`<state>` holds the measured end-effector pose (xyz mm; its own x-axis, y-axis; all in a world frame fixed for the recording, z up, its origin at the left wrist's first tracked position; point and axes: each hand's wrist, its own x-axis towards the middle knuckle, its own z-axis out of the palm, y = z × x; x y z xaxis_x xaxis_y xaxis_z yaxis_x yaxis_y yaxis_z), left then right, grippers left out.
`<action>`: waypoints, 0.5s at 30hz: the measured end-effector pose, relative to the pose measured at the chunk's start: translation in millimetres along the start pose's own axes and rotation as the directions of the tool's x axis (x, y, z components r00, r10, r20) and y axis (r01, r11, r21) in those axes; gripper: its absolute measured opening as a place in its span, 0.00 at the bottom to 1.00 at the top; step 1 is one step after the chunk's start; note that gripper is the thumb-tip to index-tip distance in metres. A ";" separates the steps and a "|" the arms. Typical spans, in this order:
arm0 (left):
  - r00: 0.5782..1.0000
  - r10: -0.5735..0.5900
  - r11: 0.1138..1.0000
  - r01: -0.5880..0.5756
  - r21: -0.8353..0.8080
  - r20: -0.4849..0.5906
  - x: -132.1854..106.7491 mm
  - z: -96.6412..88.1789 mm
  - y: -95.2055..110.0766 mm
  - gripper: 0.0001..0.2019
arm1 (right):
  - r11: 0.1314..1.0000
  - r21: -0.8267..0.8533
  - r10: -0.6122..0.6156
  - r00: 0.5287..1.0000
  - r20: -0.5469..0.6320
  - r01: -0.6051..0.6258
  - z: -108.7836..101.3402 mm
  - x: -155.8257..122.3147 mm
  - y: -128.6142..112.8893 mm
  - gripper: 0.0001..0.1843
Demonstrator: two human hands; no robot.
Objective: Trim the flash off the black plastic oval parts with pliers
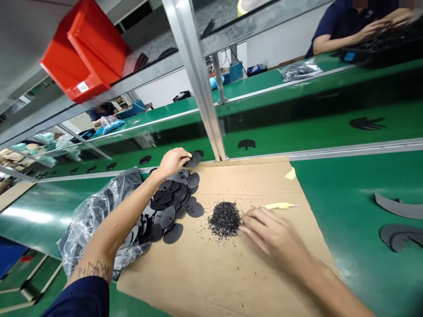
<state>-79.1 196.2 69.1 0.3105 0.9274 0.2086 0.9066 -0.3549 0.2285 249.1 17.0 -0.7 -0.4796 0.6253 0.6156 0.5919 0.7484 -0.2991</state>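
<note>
Pinched in my left hand is a flat black oval disc, held above the far edge of the cardboard sheet. Below that hand, many similar black discs lie in a loose heap, spilling from a clear plastic bag. My right hand has its fingertips close together at the right edge of a pile of tiny black pieces. Whatever those fingertips hold is too small to make out. Just beyond them lies a slim yellow-handled tool with a thin metal tip.
A metal post rises at the cardboard's back edge, with a red bin on the shelf above. Behind runs a green belt carrying scattered black parts. Curved dark pieces lie at right. Co-workers sit across.
</note>
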 end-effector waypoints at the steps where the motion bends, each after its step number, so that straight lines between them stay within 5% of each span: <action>1: 0.998 -0.056 0.998 0.056 0.024 -0.015 12.2 1.1 -12.0 0.09 | 1.000 -0.002 0.000 1.000 0.004 0.000 -0.4 -0.7 -0.6 0.09; 7: 0.934 -0.358 0.929 0.358 0.090 -0.023 45.6 19.7 -49.1 0.08 | 0.999 -0.016 0.041 0.998 0.043 -0.040 -1.6 -4.9 -1.5 0.10; 15: 0.897 -0.423 0.906 0.422 0.035 0.126 61.7 51.1 -27.3 0.05 | 0.999 -0.033 0.027 0.999 0.047 -0.025 0.6 -3.4 -0.2 0.11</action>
<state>-70.0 269.2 27.2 -0.0686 0.9972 -0.0292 0.9623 0.0739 0.2617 250.2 14.8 -3.1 -0.4935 0.6549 0.5724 0.6252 0.7246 -0.2900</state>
